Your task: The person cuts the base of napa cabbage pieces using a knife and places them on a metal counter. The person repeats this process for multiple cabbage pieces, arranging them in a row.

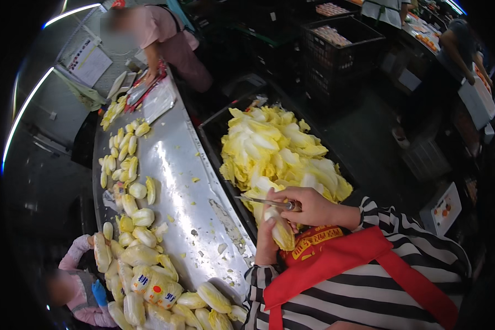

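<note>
My left hand [266, 243] grips a small napa cabbage [284, 236], its white base up and its yellow leaf end towards my red apron [334, 264]. Around the wooden handle of a knife [268, 201], my right hand [309, 204] is closed, with the blade pointing left just above the cabbage base. Whether the blade touches the cabbage I cannot tell. Beyond both hands, a large heap of loose yellow and white cabbage leaves [268, 144] fills a dark crate [212, 123].
A metal table [177, 173] with leaf scraps runs along my left. Whole cabbages [140, 235] line its far side, some wrapped in printed plastic. One person [165, 37] leans over the table's far end; another [82, 284] handles a cabbage opposite. Black crates [338, 41] stand behind the heap.
</note>
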### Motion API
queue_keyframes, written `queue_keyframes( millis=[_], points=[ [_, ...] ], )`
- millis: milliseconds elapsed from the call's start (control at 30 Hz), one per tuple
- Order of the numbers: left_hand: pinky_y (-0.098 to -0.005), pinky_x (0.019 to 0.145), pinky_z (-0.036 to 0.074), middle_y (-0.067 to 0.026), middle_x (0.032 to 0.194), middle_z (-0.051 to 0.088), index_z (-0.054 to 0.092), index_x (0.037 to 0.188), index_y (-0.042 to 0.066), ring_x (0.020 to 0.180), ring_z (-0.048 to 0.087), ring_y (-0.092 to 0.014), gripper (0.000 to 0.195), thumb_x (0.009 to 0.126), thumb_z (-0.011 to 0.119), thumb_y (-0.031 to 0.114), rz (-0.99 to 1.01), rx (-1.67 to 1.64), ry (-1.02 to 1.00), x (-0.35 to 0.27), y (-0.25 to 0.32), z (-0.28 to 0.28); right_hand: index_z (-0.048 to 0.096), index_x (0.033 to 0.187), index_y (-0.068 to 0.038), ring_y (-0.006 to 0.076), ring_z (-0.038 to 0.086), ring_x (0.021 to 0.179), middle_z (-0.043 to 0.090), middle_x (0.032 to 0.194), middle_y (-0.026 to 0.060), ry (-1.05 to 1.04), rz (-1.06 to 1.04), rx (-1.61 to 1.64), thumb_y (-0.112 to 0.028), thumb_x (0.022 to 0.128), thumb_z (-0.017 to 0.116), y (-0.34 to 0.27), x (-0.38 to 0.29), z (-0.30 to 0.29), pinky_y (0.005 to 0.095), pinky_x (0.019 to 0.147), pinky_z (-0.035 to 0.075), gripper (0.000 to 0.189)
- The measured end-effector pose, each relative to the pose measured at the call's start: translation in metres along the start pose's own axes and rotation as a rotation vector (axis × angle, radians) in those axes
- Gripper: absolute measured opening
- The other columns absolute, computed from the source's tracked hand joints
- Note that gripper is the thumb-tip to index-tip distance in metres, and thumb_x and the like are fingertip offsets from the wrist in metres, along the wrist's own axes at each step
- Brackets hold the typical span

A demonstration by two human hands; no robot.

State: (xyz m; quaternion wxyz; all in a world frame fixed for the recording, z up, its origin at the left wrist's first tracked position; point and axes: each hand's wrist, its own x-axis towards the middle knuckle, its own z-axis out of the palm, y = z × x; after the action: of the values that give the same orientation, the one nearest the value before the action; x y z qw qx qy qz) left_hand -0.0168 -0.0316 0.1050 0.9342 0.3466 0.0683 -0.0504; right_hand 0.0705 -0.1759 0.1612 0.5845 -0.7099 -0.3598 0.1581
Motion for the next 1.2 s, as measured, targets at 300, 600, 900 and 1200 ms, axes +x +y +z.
queue_keyframes(
  millis=[300, 600, 900, 1200],
  points=[
    [-0.0289, 0.061, 0.051, -0.0083, 0.081, 0.058, 0.040, 0.122, 0.006, 0.068, 0.061, -0.017, 0.036, 0.090, 0.055, 0.016, -0.256, 0.286, -0.034, 0.001, -0.002, -0.011, 0.064, 0.107, -0.003, 0.0233, 0.065, 0.076, 0.063, 0.091, 0.0152, -0.070, 0.052, -0.270, -0.006, 0.076, 0.059, 0.007, 0.005, 0.000, 0.0321, 0.067, 0.051, 0.032],
    [-0.0407, 0.087, 0.052, -0.0151, 0.110, 0.056, 0.033, 0.139, 0.013, 0.097, 0.061, -0.029, 0.059, 0.088, 0.063, 0.016, -0.010, -0.208, 0.204, -0.021, -0.029, -0.047, 0.064, 0.105, 0.001, 0.0108, 0.048, 0.060, 0.054, 0.067, 0.0009, 0.007, 0.403, -0.113, -0.016, 0.077, 0.070, 0.061, -0.014, -0.022, 0.0265, 0.056, 0.042, 0.033],
    [-0.0317, 0.059, 0.049, -0.0102, 0.092, 0.052, 0.036, 0.135, 0.007, 0.064, 0.057, -0.020, 0.063, 0.078, 0.061, -0.002, 0.114, -0.039, 0.321, -0.026, -0.002, -0.030, 0.062, 0.111, -0.003, 0.0076, 0.053, 0.056, 0.055, 0.067, -0.0010, -0.090, 0.535, -0.078, -0.014, 0.080, 0.066, 0.133, -0.051, -0.008, 0.0235, 0.052, 0.042, 0.033],
    [-0.0359, 0.065, 0.052, -0.0094, 0.089, 0.057, 0.043, 0.116, 0.008, 0.074, 0.059, -0.022, 0.034, 0.088, 0.061, 0.017, 0.172, -0.029, 0.542, 0.015, 0.053, -0.117, 0.061, 0.110, -0.001, 0.0098, 0.054, 0.056, 0.056, 0.068, 0.0013, -0.084, 0.582, -0.014, -0.016, 0.080, 0.066, 0.119, -0.047, -0.013, 0.0258, 0.053, 0.044, 0.034]
  ],
)
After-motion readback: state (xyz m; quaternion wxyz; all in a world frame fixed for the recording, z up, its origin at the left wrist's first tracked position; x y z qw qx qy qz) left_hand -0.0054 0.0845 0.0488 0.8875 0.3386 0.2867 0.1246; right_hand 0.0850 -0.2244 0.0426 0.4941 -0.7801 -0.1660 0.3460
